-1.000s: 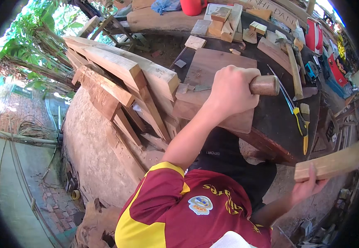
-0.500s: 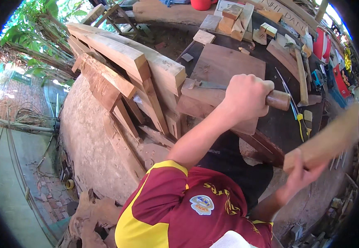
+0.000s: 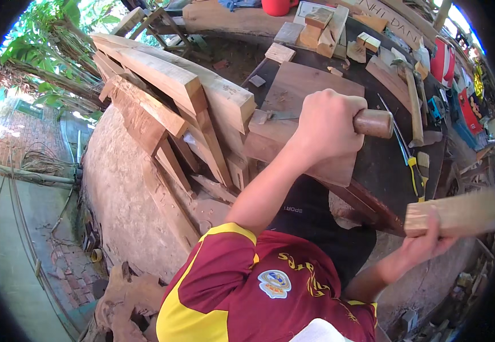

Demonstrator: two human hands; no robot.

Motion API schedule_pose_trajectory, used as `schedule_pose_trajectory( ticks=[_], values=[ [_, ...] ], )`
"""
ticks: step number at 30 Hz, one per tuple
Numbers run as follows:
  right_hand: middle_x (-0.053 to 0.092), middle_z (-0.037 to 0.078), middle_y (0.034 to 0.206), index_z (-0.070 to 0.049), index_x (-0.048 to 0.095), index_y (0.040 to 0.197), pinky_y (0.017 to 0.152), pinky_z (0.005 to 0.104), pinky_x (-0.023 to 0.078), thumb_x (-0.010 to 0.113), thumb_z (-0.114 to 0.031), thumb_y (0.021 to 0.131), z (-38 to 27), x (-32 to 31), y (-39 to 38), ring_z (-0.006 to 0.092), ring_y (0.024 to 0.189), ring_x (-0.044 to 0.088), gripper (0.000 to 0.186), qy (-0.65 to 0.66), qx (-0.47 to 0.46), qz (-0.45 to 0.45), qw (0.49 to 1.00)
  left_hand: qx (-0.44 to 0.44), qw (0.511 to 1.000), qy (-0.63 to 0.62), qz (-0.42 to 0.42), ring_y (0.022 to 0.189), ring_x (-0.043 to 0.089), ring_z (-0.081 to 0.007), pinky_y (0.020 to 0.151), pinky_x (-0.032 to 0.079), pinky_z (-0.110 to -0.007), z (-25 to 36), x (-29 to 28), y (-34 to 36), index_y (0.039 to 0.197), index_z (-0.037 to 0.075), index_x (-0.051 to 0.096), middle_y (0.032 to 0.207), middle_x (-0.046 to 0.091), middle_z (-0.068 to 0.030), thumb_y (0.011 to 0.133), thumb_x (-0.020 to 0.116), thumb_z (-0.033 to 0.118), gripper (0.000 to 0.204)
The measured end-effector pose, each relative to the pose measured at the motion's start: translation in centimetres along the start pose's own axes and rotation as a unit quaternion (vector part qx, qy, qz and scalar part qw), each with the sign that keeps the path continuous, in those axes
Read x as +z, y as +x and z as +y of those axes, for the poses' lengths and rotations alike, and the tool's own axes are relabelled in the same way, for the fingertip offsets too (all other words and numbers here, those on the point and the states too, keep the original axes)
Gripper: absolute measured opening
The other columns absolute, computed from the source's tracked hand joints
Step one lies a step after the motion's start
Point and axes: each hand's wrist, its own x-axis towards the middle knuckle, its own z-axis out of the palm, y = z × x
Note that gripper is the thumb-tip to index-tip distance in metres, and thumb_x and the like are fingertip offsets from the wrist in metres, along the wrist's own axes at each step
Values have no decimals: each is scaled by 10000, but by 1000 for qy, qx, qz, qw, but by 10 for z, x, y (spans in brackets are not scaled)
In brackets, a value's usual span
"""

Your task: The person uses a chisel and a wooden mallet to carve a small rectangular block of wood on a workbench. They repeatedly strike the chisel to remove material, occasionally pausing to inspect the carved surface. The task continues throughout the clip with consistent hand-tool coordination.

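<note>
My left hand point(image 3: 328, 122) is wrapped round the wooden handle of a chisel point(image 3: 374, 123), whose butt sticks out to the right of the fist. The metal blade points left and its tip meets the end of a brown wood piece point(image 3: 267, 142), with a small chip beside it. That piece lies over a flat brown board point(image 3: 316, 85) on the bench. Lower right, my right hand point(image 3: 427, 245) grips a thick, pale wooden block point(image 3: 450, 215), held apart from the chisel. The block's far end is smeared by motion.
Tall timber pieces point(image 3: 219, 94) lean left of the bench. A hammer point(image 3: 414, 105), yellow-handled pliers-like tool point(image 3: 414, 171) and wood offcuts point(image 3: 319, 34) lie on the dark bench top point(image 3: 376, 159). A red container point(image 3: 279, 7) stands at the back.
My right hand has tilted the wooden block to nearly level and shifted slightly right and down. My left hand with the chisel has moved a little left and up.
</note>
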Motion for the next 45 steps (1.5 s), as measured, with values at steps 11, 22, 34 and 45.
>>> schedule_pose_trajectory(
  ticks=[11,22,34,45],
  values=[
    [491,207,1295,74,339,1398,993,412,400,741,-64,685,37,-5,-42,292,1171,502,830,-182,-81,-281,939,5,999,25,-23,652,600,-386,582,479,-435,-5,1,-5,692,99,621,624,584,-159,599,651,129,103],
    [565,154,996,42,283,1441,580,303,505,622,-113,809,79,-77,-87,194,703,580,733,127,152,-187,962,176,977,-37,-114,660,628,-286,556,485,-399,19,21,-23,784,114,582,686,595,-58,580,698,121,235],
    [554,110,964,77,290,1432,736,306,474,629,-135,756,87,-128,-97,188,807,554,785,-6,131,-259,957,138,936,-134,-294,621,637,-289,546,503,-388,42,-52,-74,992,77,644,657,602,-70,566,678,48,428],
    [569,174,1053,81,398,1303,772,364,503,726,-94,697,102,-107,-96,271,922,600,710,-5,-170,-371,913,-278,949,28,149,680,594,-51,641,490,-248,-8,-101,-124,882,7,712,737,672,-23,796,738,78,115]
  ],
)
